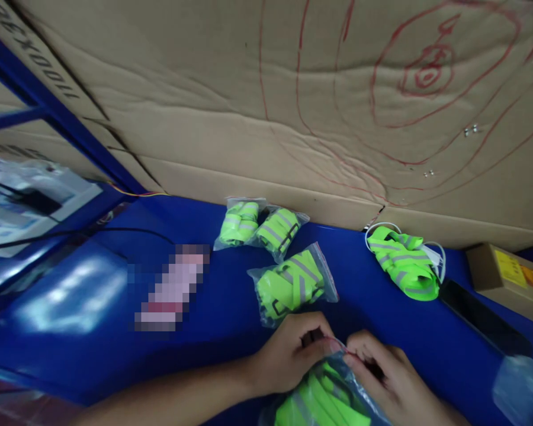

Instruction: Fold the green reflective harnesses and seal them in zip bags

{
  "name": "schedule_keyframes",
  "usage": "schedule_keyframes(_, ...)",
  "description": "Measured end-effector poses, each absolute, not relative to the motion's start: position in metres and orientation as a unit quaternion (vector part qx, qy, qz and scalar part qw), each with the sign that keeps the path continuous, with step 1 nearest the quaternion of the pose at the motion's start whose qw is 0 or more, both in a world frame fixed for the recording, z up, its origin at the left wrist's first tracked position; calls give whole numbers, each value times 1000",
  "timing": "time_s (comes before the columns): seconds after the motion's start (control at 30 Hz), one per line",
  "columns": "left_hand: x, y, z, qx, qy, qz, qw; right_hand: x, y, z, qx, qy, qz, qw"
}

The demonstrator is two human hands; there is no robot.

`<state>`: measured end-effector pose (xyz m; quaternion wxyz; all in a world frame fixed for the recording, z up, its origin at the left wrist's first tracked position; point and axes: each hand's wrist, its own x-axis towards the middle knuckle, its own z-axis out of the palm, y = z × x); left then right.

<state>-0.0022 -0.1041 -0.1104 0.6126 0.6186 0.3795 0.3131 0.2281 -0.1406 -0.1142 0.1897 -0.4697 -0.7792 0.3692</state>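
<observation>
Both my hands pinch the top edge of a clear zip-lock bag (328, 402) at the front of the blue table. Folded neon-green webbing with grey reflective stripes lies inside it. My left hand (293, 352) grips the edge between thumb and curled fingers. Close beside it, my right hand (386, 373) is closed on the same edge, which has a red line along it. Just beyond my hands lies another bagged green bundle (291, 284). Two more bagged bundles, one on the left (240, 223) and one on the right (279, 231), rest near the cardboard wall.
A loose green reflective strap bundle (404, 260) with a white cord lies at the right, beside a black phone (484, 316) and a cardboard box (510, 275). A blurred-out pink item (173, 290) lies left. Cardboard with red drawings (315, 118) stands behind the blue table (222, 331).
</observation>
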Motion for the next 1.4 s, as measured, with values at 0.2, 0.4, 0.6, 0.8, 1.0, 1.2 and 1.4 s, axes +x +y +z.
schedule_keyframes(0.2, -2, -106, -110, 600, 374, 304, 638, 228, -143, -106, -489, -793, 308, 193)
schedule_keyframes(0.4, -2, -108, -115, 635, 349, 338, 601, 220, -138, -116, -498, -767, 337, 225)
schedule_keyframes(0.6, -7, -105, -114, 632, 391, 366, 560, 205, -133, -112, -516, -698, 411, 279)
schedule_keyframes(0.8, -8, -100, -117, 610, 411, 314, 601, 204, -128, -104, -512, -657, 466, 299)
schedule_keyframes(1.0, -9, -100, -113, 688, 373, 330, 528, 210, -135, -99, -478, -710, 419, 304)
schedule_keyframes(1.2, -7, -103, -116, 720, 295, 344, 526, 212, -141, -94, -478, -712, 428, 285)
schedule_keyframes(1.4, -7, -108, -116, 688, 310, 362, 547, 216, -137, -100, -465, -704, 449, 293)
